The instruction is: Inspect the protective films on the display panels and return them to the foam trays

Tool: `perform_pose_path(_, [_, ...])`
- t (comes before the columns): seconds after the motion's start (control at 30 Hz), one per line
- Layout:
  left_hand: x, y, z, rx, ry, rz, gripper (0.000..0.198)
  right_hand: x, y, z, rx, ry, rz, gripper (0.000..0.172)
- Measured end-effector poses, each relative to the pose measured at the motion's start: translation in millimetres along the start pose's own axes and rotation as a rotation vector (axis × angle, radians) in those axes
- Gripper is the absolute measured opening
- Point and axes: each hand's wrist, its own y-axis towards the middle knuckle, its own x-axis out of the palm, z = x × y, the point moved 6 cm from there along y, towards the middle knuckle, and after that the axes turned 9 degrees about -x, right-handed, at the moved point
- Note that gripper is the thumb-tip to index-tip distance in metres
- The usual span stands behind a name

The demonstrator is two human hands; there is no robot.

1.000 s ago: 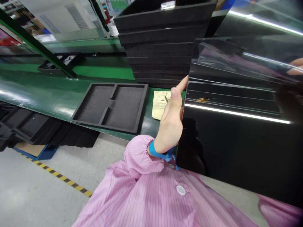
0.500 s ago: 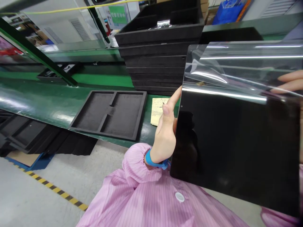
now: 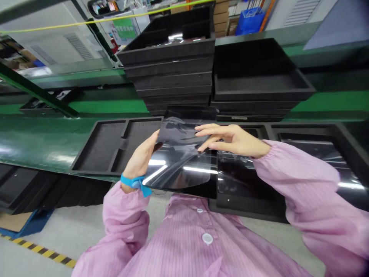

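A glossy black screen panel [image 3: 184, 188] is tilted in front of my chest, with clear protective film [image 3: 184, 134] over its face. My left hand [image 3: 141, 156] grips the panel by its left edge, fingers partly behind it; a blue band circles that wrist. Across the film lies my right hand [image 3: 230, 140], fingers stretched out and apart, touching the surface. Wrinkles and light streaks run through the film below those fingers. To the left, beside my left hand, sits a black divided tray [image 3: 115, 154] on the green bench. Another black tray [image 3: 250, 213] under my right forearm holds glossy dark panels [image 3: 314, 150].
Behind the panel rises a tall stack of black trays [image 3: 173, 73], with a lower stack [image 3: 259, 94] to its right. A green post [image 3: 34, 90] slants at the left. More trays [image 3: 17, 184] stand below the green bench [image 3: 37, 142] at left.
The panel has moved left and away from me and is tilted more. My right hand has come in from the right edge onto the film. The view has shifted right, showing the trays there.
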Motion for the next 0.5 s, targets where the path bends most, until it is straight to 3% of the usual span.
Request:
perform_pose_path(0.07, [-17.4,-5.0,2.9,-0.012,0.031,0.041,0.044,-4.1,2.6,0.4,-0.064,-0.072,-0.025,0.041])
perform_pose_path(0.13, [-45.0,-7.7,12.0,0.094,0.054,0.159,0.042,-12.9,-3.3,3.9,-0.052,-0.284,-0.025,0.033])
perform_pose_path(0.2, [-80.4,-6.6,20.7,0.238,0.062,0.298,0.035,-6.4,-19.3,14.5,0.031,-0.489,-0.228,0.023])
perform_pose_path(0.3, [-133.0,5.1,20.4,0.328,0.074,0.432,0.038,26.8,-58.5,31.0,0.150,-0.524,-0.645,0.010])
perform_pose_path(0.4, [-172.6,21.9,4.9,0.258,0.119,0.533,0.038,54.8,-81.7,33.6,0.164,-0.550,-0.743,0.031])
perform_pose_path(0.5, [-192.5,40.5,-22.4,0.061,0.173,0.552,0.042,70.6,-87.1,36.8,0.201,-0.637,-0.823,0.044])
